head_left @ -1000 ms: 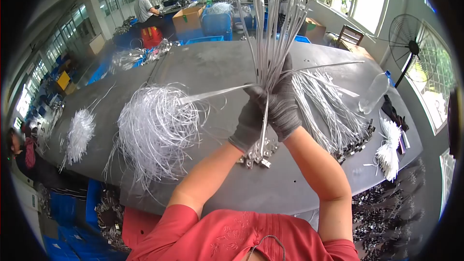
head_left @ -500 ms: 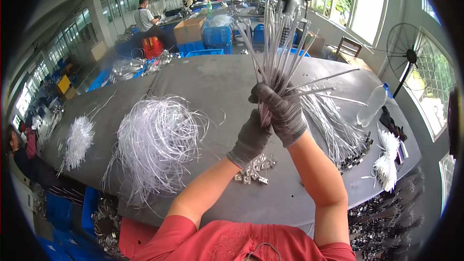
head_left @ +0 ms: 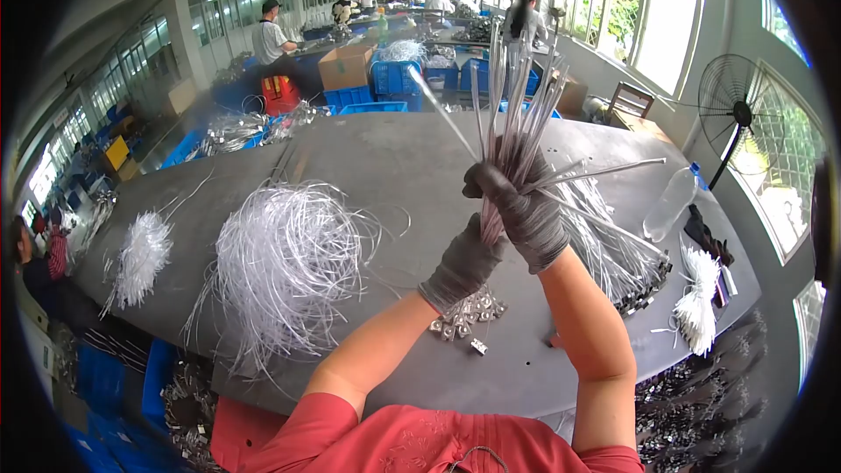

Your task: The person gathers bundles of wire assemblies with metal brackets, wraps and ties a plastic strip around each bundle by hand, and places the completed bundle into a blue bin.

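Observation:
My right hand, in a grey glove, is closed around a bundle of clear plastic strands above the table. Lower down, my left hand, gloved too, is closed round the bundle's bottom end; the two hands touch. Most strands fan upward, while one leans out left and several stick out right. Beneath my hands lies a small heap of metal clips, with one clip apart from it. Right of my hands lie loose strands with dark metal ends.
A large tangled pile of clear strands and a smaller pile lie on the grey table at left. At right are a plastic bottle, a black glove and a white bundle. A fan stands beyond.
Both hands have shifted slightly right and down with the bundle. One strand now tilts far out to the left, and those at right are spread differently. The single clip now shows apart from the heap.

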Available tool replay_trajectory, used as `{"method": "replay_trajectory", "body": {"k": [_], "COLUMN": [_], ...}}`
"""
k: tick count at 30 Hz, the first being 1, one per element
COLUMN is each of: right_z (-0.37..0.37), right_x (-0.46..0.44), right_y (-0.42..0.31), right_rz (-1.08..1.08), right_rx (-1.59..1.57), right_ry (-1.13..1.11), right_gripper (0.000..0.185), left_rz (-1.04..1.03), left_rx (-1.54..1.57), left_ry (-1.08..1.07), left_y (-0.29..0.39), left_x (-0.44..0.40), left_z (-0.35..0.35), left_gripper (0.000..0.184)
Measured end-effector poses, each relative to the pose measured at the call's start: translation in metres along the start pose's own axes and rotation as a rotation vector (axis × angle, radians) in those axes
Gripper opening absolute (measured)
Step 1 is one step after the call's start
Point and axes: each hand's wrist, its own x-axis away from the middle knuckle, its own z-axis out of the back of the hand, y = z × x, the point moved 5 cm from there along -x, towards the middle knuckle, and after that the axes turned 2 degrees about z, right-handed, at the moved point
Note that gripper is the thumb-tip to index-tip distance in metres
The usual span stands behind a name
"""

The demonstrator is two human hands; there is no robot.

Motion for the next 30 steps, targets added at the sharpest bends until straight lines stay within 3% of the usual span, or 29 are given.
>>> {"method": "replay_trajectory", "body": {"k": [3,6,10,12,16,19,22,30], "right_z": [0.001,-0.002,0.008,0.013,0.008,0.007,0.014,0.005], "right_x": [0.003,0.006,0.005,0.004,0.004,0.003,0.004,0.011], "right_y": [-0.015,-0.024,-0.026,-0.027,-0.041,-0.038,-0.047,-0.061], "right_rz": [-0.022,0.104,-0.007,-0.032,-0.259,-0.114,-0.103,-0.154], "right_rx": [0.006,-0.095,-0.113,-0.065,0.006,-0.162,-0.063,-0.129], "right_ry": [-0.202,-0.334,-0.229,-0.193,-0.293,-0.401,-0.478,-0.47], "right_gripper": [0.06,0.071,0.079,0.081,0.093,0.096,0.111,0.101], "left_rz": [-0.122,-0.028,-0.146,-0.087,-0.101,-0.1,-0.051,-0.13], "left_rx": [0.199,0.205,0.146,0.3,0.32,0.382,0.375,0.343], "left_ry": [0.083,-0.171,-0.173,-0.196,-0.213,-0.183,-0.256,-0.265], "left_y": [0.002,0.03,0.026,0.032,0.042,0.034,0.039,0.054], "left_x": [0.0,0.001,0.003,0.006,0.008,0.008,0.011,0.015], "left_z": [0.003,0.019,0.006,0.006,0.008,0.006,0.009,0.008], "left_gripper": [0.043,0.043,0.033,0.029,0.024,0.028,0.027,0.028]}}
